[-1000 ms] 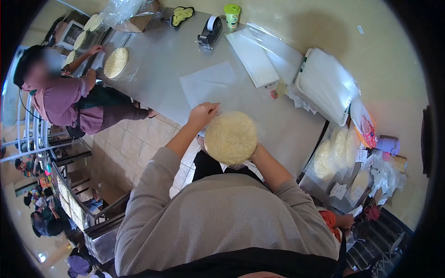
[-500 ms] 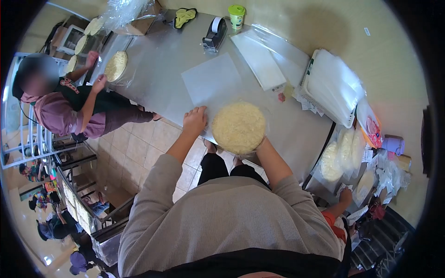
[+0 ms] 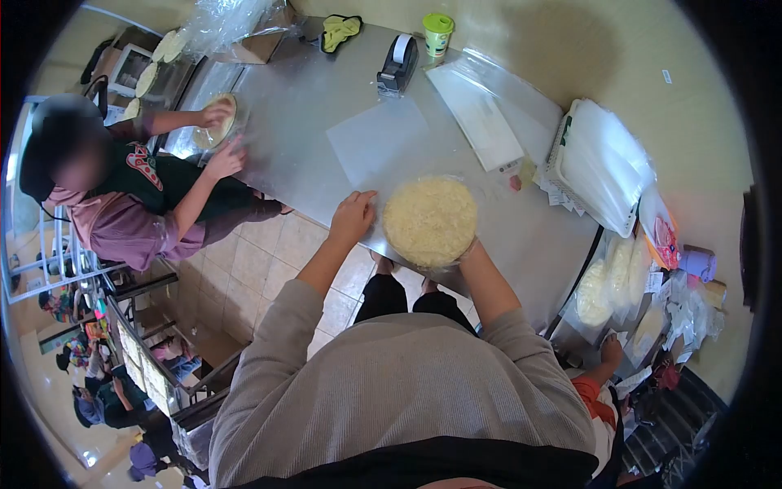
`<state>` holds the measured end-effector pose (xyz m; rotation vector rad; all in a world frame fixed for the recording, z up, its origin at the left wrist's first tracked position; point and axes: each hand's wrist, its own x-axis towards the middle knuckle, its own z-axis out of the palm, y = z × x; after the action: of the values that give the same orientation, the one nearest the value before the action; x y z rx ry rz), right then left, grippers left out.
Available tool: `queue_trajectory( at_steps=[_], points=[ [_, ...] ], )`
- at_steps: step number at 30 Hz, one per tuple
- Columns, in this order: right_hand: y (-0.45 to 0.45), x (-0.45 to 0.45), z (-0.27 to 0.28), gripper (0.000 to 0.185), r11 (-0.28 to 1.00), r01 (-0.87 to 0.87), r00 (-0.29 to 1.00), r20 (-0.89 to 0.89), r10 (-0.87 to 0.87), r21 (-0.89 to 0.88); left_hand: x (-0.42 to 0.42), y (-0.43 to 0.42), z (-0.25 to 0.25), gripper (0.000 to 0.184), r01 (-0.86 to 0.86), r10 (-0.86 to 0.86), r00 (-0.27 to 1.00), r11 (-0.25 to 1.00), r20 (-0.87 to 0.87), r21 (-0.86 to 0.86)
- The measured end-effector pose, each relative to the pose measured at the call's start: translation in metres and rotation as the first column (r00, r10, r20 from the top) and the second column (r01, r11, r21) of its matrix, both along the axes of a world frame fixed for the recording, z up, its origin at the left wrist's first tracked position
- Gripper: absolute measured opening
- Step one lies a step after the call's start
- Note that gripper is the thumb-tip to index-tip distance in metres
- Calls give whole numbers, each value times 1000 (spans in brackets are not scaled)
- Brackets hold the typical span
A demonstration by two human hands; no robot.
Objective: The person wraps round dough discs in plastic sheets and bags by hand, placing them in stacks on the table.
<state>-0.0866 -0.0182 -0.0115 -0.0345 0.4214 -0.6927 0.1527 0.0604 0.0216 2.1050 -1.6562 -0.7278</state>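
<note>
Clearly, the round pale disc (image 3: 430, 222) faces upward.

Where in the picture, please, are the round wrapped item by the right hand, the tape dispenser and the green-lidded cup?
Round wrapped item (image 3: 430, 222): head view, middle of its pale face.
Tape dispenser (image 3: 397, 70): head view, on its black body.
Green-lidded cup (image 3: 438, 40): head view, cup wall below the lid.

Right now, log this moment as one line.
round pale disc: plastic-wrapped | left hand: beside it, by edge of table | right hand: at its rim, partly hidden | tape dispenser: on table
</note>
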Motion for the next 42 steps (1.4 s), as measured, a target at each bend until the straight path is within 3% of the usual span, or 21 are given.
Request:
queue_trajectory(
  at_steps=[4, 8, 10, 12, 15, 18, 21, 24, 26, 30, 33, 36, 39, 42],
  points=[
    [-1, 7, -1, 64, 1000, 8, 1000, 1, -8, 9, 7, -4, 13, 35, 40, -45, 997, 996, 57, 74],
    [-3, 11, -2, 63, 1000, 17, 1000, 4, -17, 10, 0, -20, 25, 47, 107, -70, 987, 958, 144, -265],
    [-2, 12, -1, 63, 1000, 23, 1000, 1, -23, 8, -9, -52, 40, 53, 155, -110, 984, 913, 137, -377],
    [-2, 13, -1, 63, 1000, 25, 1000, 2, -25, 8, -26, -88, 64, 52, 225, -217, 974, 897, 66, -381],
    [-1, 15, -2, 63, 1000, 27, 1000, 5, -27, 11, -50, -131, 55, 49, 324, -341, 940, 904, -12, -278],
    [-1, 15, -1, 63, 999, 31, 999, 7, -31, 9, -59, -149, 53, 38, 462, -457, 884, 886, -99, 44],
    [-1, 12, -2, 62, 999, 41, 999, 10, -42, 12, -56, -126, 54, 22, 653, -657, 752, 732, 54, -195],
    [-2, 10, -3, 62, 998, 54, 998, 19, -54, 15, -44, -83, 41, 14, 719, -707, 675, 568, 210, -400],
    [0, 9, -3, 62, 998, 53, 998, 24, -53, 17, -30, -59, 14, 15, 739, -718, 660, 569, 221, -361],
    [-1, 8, -3, 62, 999, 51, 998, 30, -52, 18, -32, -44, 18, 16, 613, -627, 776, 723, 69, -319],
    [-1, 8, -5, 62, 999, 47, 999, 23, -48, 15, -46, -43, 32, 25, 475, -485, 873, 816, 58, -329],
    [-2, 10, -5, 61, 999, 33, 999, 20, -33, 11, -71, -54, 52, 30, 438, -443, 890, 771, 105, -462],
    [-1, 11, -6, 61, 1000, 18, 1000, 15, -18, 8, -70, -40, 14, 41, 596, -568, 801, 731, 190, -331],
    [-1, 10, -5, 61, 1000, 8, 1000, 9, -8, 4, -52, -24, 23, 47, 252, -174, 963, 853, 207, -456]
  ],
)
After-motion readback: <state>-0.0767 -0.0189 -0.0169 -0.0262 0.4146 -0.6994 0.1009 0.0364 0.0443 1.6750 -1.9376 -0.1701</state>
